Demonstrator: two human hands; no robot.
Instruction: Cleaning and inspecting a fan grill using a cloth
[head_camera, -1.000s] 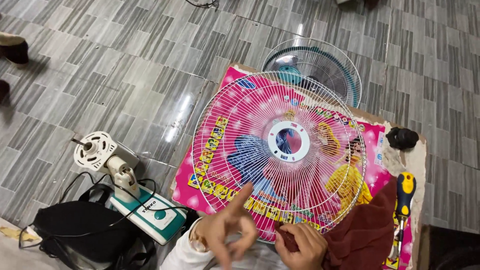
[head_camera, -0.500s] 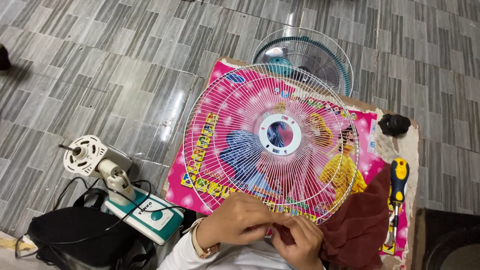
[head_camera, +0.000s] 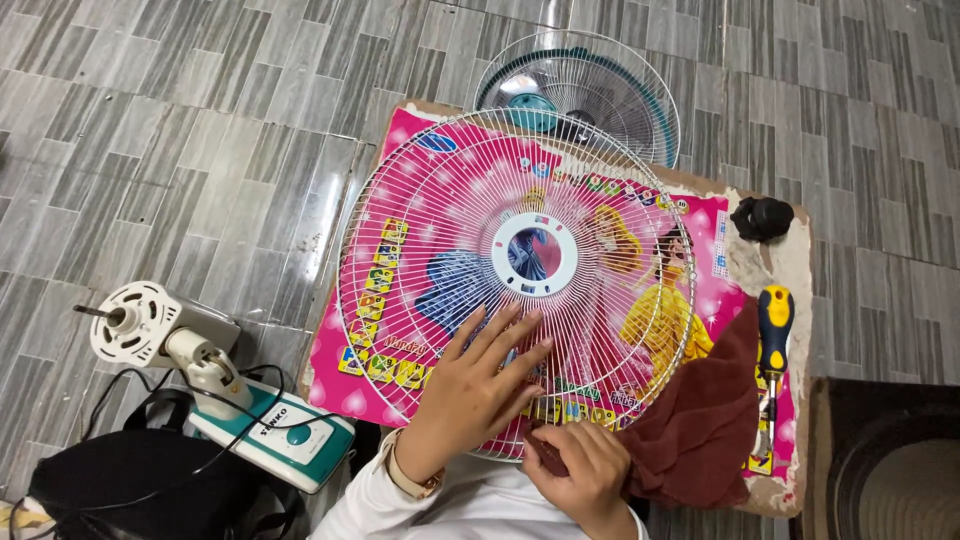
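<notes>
both hands worked the white fan guard (head_camera: 520, 270) at the board's near edge: left hand (head_camera: 480, 385) lay flat, fingers spread; right hand (head_camera: 575, 470) gripped a maroon cloth (head_camera: 700, 420), with most wires apparently left unwiped.

Under my left hand (head_camera: 478, 390) the fan guard (head_camera: 515, 270) is thin wire coated in glossy white, with a smooth white plastic ring at its hub. My right hand (head_camera: 580, 472) bunches a soft, matt maroon cloth (head_camera: 700, 425). The pink printed sheet (head_camera: 690, 260) below shines like laminated plastic, and the board's edge (head_camera: 790, 290) looks rough and chipped. The screwdriver handle (head_camera: 774, 318) is smooth yellow-and-blue plastic.
</notes>
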